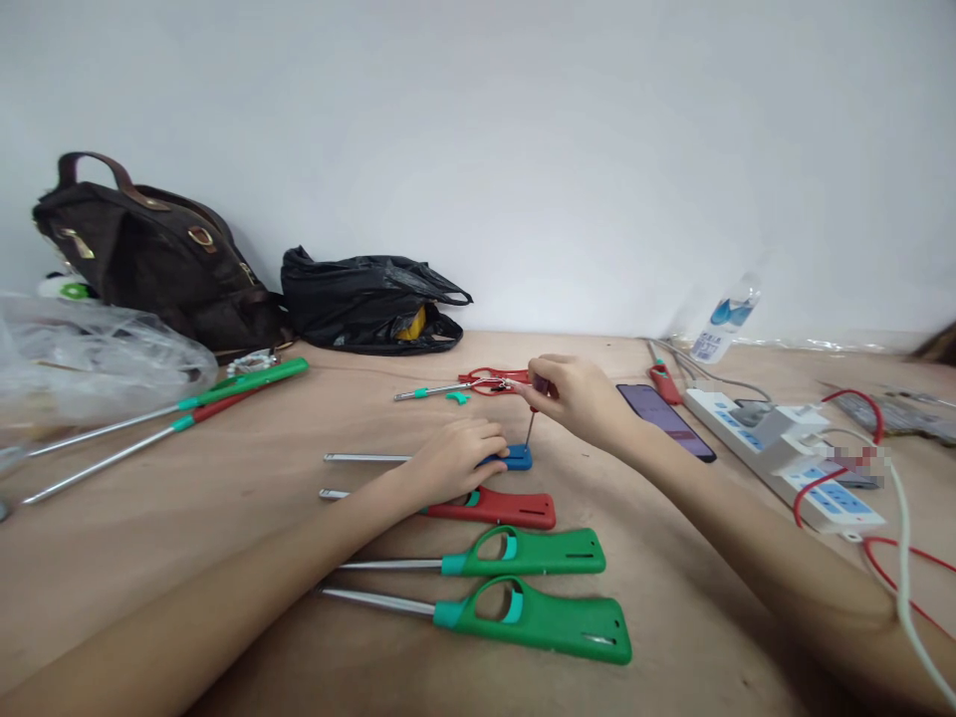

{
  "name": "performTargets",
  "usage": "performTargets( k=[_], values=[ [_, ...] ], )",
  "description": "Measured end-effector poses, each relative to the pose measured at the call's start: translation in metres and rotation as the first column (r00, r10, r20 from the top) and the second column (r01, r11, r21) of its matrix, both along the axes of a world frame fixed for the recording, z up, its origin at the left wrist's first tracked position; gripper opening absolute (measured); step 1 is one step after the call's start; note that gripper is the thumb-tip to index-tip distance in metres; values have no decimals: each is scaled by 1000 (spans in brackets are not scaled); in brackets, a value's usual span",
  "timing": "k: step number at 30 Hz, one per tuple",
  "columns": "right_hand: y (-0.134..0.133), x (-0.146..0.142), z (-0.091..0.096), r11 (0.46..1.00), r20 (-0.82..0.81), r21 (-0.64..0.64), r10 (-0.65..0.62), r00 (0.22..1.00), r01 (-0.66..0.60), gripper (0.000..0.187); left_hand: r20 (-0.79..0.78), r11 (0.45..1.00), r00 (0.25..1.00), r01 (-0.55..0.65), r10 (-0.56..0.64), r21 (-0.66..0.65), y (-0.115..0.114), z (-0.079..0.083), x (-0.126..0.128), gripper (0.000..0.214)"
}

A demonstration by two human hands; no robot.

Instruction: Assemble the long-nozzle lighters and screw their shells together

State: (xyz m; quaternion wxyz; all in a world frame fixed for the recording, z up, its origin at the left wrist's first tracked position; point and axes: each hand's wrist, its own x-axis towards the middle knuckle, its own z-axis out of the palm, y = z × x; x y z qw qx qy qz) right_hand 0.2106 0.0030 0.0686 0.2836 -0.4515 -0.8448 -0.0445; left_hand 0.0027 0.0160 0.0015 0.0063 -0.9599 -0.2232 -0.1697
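My left hand (461, 460) is closed over a blue long-necked lighter (517, 457), holding it flat on the table. Its metal tube (365, 458) sticks out to the left. Gripped in my right hand (579, 396) is a screwdriver (531, 430), its shaft pointing down and its tip at the blue lighter's right end. On the near side lie a red lighter (515, 507) and two green ones, the farther green lighter (557, 551) and the nearer green lighter (564, 624). Behind my hands rests a taken-apart red lighter casing (489, 377), with a loose metal tube (429, 392) and a small teal trigger (457, 397).
At the right are a phone (664, 420), a white power strip (811, 478) with cables, a red lighter (663, 382) and a water bottle (728, 317). A brown bag (156, 259), black plastic bag (351, 299), clear bag (97, 358) and more lighters (250, 386) occupy the left.
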Motion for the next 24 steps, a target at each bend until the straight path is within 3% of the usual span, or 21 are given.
performTargets(
  k=[5,10,17,21,24],
  values=[
    [-4,1,2,997,226,73,-25,974,8,22,10,1000,1000,13,-13,2,-1,2,1,14],
    [-11,6,11,992,392,114,-88,916,46,7,29,1000,999,23,-23,-14,-1,1,0,16],
    [-13,7,16,981,496,110,-196,846,162,24,25,999,1000,18,-17,-26,-1,2,1,13],
    [-15,8,16,992,442,101,-109,890,72,11,23,1000,1000,19,-19,-18,-1,2,1,8],
    [-15,7,17,994,445,56,-106,889,90,11,30,999,999,22,-21,-29,-2,2,1,7]
  ],
)
